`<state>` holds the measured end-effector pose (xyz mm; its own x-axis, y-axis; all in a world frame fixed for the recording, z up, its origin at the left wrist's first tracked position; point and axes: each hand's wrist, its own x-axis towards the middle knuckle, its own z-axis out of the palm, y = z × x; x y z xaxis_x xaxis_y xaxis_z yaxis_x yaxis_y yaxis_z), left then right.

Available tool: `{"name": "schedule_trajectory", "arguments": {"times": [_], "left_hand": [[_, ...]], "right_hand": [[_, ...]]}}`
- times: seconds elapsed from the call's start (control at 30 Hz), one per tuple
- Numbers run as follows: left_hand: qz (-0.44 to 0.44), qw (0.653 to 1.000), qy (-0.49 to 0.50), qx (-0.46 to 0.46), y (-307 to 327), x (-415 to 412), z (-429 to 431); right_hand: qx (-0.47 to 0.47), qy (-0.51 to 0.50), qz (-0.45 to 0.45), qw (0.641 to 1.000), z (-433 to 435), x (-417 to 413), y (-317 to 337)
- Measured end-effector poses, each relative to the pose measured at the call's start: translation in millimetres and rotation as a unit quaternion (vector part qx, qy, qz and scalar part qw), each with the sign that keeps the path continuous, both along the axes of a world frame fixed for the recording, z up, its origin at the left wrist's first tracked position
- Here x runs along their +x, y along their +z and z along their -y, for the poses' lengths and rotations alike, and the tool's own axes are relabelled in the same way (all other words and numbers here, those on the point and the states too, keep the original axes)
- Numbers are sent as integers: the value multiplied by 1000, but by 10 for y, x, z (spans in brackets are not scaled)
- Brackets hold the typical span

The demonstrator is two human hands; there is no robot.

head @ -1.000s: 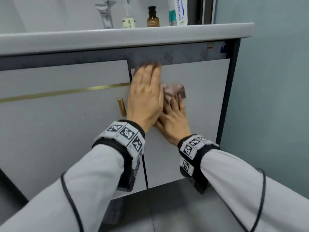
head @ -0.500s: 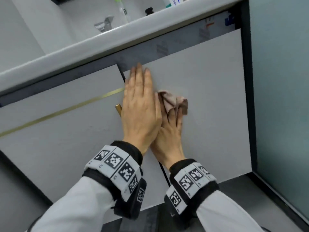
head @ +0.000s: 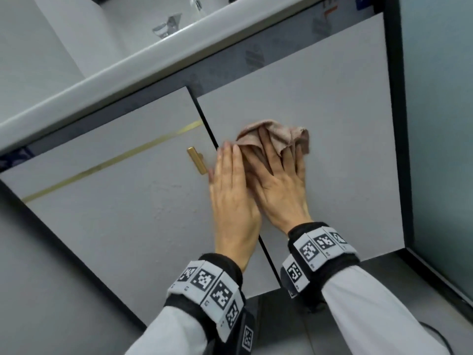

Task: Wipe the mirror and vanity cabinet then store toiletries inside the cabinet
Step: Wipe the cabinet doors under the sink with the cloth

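Both of my hands lie flat on the vanity front. The cloth [head: 275, 135] — bunched, its long axis running left to right — sits on the right door [head: 332, 111], pinned under my right hand's [head: 279, 185] straight, spread fingers, with folds poking up between them and past their tips. My left hand [head: 233, 198], fingers straight and together, overlaps the right one's inner side and covers the dark seam between the doors, its tips touching the cloth's left end. Just left is the brass handle [head: 197, 160] on the left door [head: 115, 213]. Most bare panel lies right of and below the cloth — so I judge the right hand leads the coming stroke.
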<state>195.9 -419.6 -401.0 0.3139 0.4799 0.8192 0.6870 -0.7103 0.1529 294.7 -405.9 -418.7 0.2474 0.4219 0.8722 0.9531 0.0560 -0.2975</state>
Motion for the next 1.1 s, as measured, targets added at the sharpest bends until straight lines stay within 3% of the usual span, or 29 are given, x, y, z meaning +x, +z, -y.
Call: {"name": "schedule_trajectory", "arguments": {"times": [0.13, 0.3, 0.4, 0.5, 0.63, 0.77, 0.83, 0.97, 1.03, 1.1], "left_hand": [[-54, 998, -13, -8, -313, -137, -6], [-36, 999, -37, -8, -341, -143, -133], [-99, 995, -20, 17, -518, -173, -117], [-116, 992, -37, 12, -625, -251, -60], [-44, 998, -42, 20, -278, -138, -106], [-73, 993, -42, 77, 37, 25, -247], [-114, 988, -34, 98, 19, -29, -276], [-185, 972, 13, 144, -10, -234, -354], [-204, 963, 30, 172, 4, -265, -405], [-202, 960, 43, 187, -13, -235, -429]], "right_hand": [[-28, -5, -24, 999, 64, 66, -218], [21, 14, -7, 1000, -87, -135, 17], [-31, -3, 17, 999, -19, -73, -381], [-108, -11, -33, 993, 82, -43, -758], [-49, 1, -64, 997, -66, -259, -455], [17, -40, -37, 998, -198, -114, -118], [24, -33, -107, 993, -122, 3, -283], [17, -35, -312, 949, -21, -96, -441], [68, -13, -297, 952, -99, -178, -189], [101, 14, -225, 969, -172, -161, -38]]}}
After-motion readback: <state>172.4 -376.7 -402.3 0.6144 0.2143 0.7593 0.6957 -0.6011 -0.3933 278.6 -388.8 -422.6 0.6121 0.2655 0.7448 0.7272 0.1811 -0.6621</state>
